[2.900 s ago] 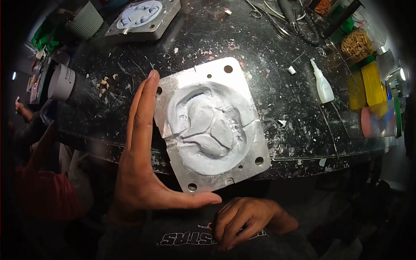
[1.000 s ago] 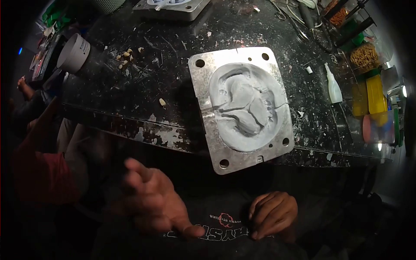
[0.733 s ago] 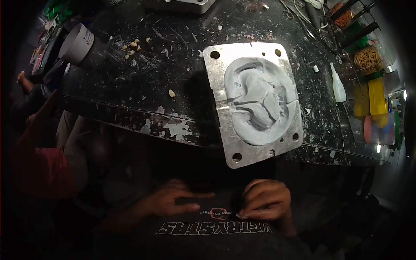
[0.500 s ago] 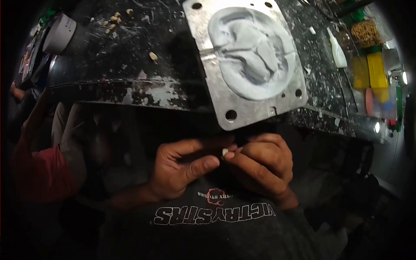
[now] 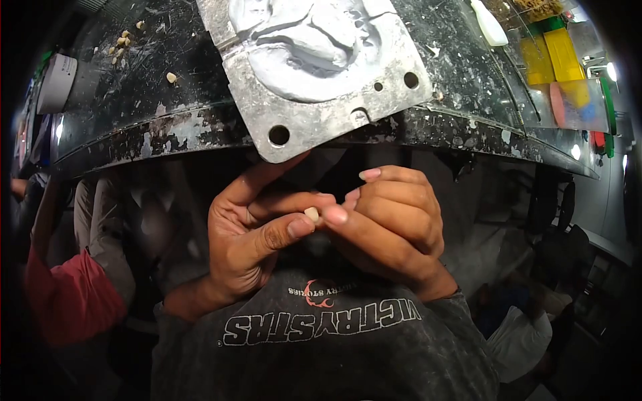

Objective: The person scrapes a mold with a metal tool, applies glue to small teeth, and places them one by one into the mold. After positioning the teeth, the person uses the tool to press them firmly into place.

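Note:
A small cream artificial tooth (image 5: 311,214) is pinched at the thumb and fingertip of my left hand (image 5: 244,230), whose other fingers extend behind it. My right hand (image 5: 398,217) has its fingers curled, and its nearest fingertips meet the tooth from the right side. Just beyond my hands lies a metal denture flask half (image 5: 321,120), overhanging the bench edge. It is filled with a whitish plaster mould (image 5: 301,73) that has a horseshoe-shaped hollow; its far part is cut off by the frame.
One loose tooth (image 5: 172,77) and a cluster of teeth (image 5: 122,41) lie on the scuffed black bench (image 5: 180,127). A white tub (image 5: 57,83) stands at left. At right are a white squeeze bottle (image 5: 489,25) and clear containers (image 5: 578,103). A person in red (image 5: 80,294) is at left.
The tooth, earlier in my right fingertips with my left hand apart, is now between the fingertips of both hands. The view has shifted, so the flask appears higher and further left.

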Action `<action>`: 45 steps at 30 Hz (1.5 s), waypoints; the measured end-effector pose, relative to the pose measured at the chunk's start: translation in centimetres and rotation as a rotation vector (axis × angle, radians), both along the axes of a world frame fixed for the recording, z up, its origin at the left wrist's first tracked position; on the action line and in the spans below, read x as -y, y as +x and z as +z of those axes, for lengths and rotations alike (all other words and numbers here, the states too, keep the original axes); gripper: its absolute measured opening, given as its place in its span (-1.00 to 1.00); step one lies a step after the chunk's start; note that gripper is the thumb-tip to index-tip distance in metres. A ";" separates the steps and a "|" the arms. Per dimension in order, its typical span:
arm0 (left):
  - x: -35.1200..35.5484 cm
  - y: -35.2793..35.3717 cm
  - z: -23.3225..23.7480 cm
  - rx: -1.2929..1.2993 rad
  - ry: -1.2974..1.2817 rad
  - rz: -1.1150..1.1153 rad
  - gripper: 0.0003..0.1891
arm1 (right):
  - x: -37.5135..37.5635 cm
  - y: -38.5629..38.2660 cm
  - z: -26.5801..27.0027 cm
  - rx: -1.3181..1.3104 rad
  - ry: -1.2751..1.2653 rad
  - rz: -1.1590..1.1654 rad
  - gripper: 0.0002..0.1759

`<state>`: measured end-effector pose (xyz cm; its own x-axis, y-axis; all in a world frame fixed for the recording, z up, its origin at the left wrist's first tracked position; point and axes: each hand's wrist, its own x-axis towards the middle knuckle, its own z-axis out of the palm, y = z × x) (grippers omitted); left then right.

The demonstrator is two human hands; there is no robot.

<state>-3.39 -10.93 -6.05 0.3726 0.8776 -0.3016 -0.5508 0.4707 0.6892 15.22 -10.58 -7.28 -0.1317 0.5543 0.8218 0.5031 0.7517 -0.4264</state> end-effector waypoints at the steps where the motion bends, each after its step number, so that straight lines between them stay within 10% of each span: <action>1: 0.1 -0.1 -0.6 0.063 0.079 0.006 -0.32 | -0.1 0.1 0.1 0.058 -0.003 -0.014 -0.70; 12: 0.0 0.3 -0.5 0.216 0.124 0.018 -0.44 | -0.4 -0.2 -0.9 -0.024 -0.004 -0.026 -0.66; 28: 0.5 0.0 0.0 -0.336 0.113 0.007 -0.49 | 0.6 1.9 0.2 0.122 -0.104 -0.009 -0.75; 32: 0.0 -2.2 -2.4 -0.369 0.341 -0.766 -0.25 | -0.1 7.5 5.1 -0.071 -0.206 -0.008 -0.77; 35: -0.4 -3.7 -4.2 -0.535 0.668 -0.949 -0.25 | -2.2 11.0 7.4 -0.202 -0.451 -0.114 -0.85; 37: 0.1 -4.7 -3.6 -1.157 0.409 -0.772 -0.29 | -3.8 12.4 8.5 -0.266 -0.739 -0.099 -0.88; 45: -3.4 -8.9 -0.4 -0.911 1.571 0.340 -0.61 | -8.3 13.9 9.9 -0.095 -1.127 -0.022 -0.81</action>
<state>-12.28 -7.53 -6.46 0.3516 0.5084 0.7861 0.2759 -0.8587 0.4319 29.11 -2.23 2.64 -0.0766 0.9870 -0.1416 0.4405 -0.0940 -0.8928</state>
